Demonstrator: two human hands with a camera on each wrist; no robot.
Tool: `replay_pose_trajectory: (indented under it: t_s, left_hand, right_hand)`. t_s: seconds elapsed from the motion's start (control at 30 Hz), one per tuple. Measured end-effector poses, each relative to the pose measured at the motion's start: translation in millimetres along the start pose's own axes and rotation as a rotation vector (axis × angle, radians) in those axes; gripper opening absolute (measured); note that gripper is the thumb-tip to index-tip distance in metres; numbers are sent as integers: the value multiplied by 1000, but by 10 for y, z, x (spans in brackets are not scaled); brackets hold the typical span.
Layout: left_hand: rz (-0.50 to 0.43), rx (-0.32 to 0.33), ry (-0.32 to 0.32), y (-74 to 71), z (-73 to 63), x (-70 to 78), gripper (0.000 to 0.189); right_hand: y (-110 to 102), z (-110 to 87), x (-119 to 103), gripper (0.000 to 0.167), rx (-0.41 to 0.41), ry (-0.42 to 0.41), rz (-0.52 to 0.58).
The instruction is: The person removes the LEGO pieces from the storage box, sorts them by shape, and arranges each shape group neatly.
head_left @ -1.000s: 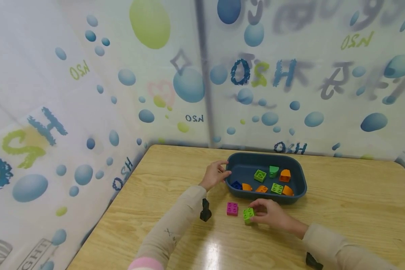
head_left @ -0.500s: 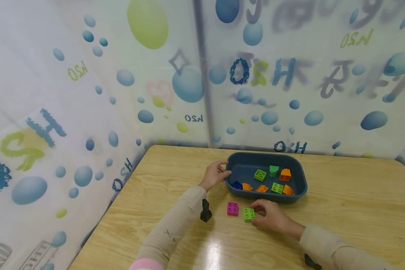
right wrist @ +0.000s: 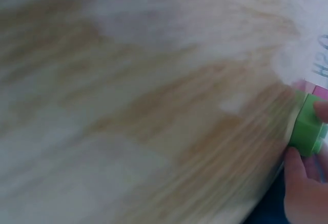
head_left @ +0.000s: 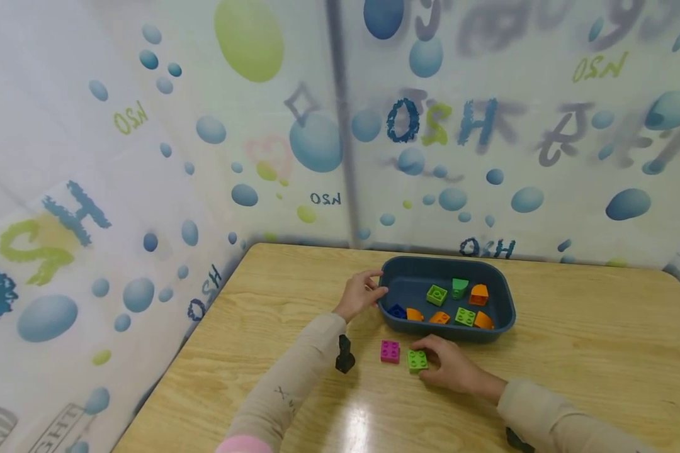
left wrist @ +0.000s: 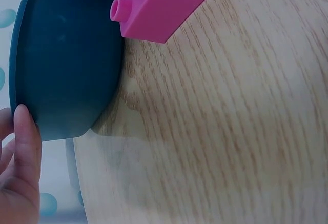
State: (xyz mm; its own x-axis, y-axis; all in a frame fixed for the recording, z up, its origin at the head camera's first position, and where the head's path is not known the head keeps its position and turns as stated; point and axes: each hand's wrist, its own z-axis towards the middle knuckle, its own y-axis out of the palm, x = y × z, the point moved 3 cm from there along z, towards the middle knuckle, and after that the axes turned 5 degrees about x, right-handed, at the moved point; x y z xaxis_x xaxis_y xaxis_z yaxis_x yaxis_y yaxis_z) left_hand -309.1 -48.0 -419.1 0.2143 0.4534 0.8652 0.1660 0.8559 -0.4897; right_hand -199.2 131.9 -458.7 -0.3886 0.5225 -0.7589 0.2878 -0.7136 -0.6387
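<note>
My left hand [head_left: 360, 294] grips the left end of a dark blue plastic bin [head_left: 505, 327], pinching its rim between thumb and fingers; the left wrist view shows the thumb [left wrist: 26, 142] against the bin wall [left wrist: 66, 70]. In front of the bin, my right hand [head_left: 450, 363] holds a lime green toy building brick [head_left: 417, 360] at the table, finger at its far side and thumb at its near side. That green brick [right wrist: 307, 126] is also between the fingertips in the right wrist view. Just left of it lies a magenta brick [head_left: 390, 352], studs up, untouched.
Inside the bin are several bricks, among them a lime green brick [head_left: 437, 294], an orange piece [head_left: 478, 294] and a dark blue piece [head_left: 397, 311]. The wooden table [head_left: 589, 352] meets a printed curtain [head_left: 430, 176] behind and at the left.
The green brick, tilted in my right fingers a second ago, now sits flat. My right hand has shifted slightly left, its finger reaching across the brick's far side. My left hand stays put.
</note>
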Motion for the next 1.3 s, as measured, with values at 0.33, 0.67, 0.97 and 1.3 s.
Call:
replay_pose_trajectory:
  t_s: [0.33,0.67,0.97,1.3]
  left_hand:
    - [2,17,5,-13,-43,-25,41]
    - [3,18,-2,1,-30,-53,42]
    - [-12,13,9,-4,-29,-29,42]
    - [-9,8,15,6,-14,-15,41]
  right_hand:
    - [21,22,0,36,59,22,-18]
    - [22,32,9,36,69,53,-29]
    - [-11,19,-18,42,48,47,44]
    - [-108,-73,-48,46,65,26,120]
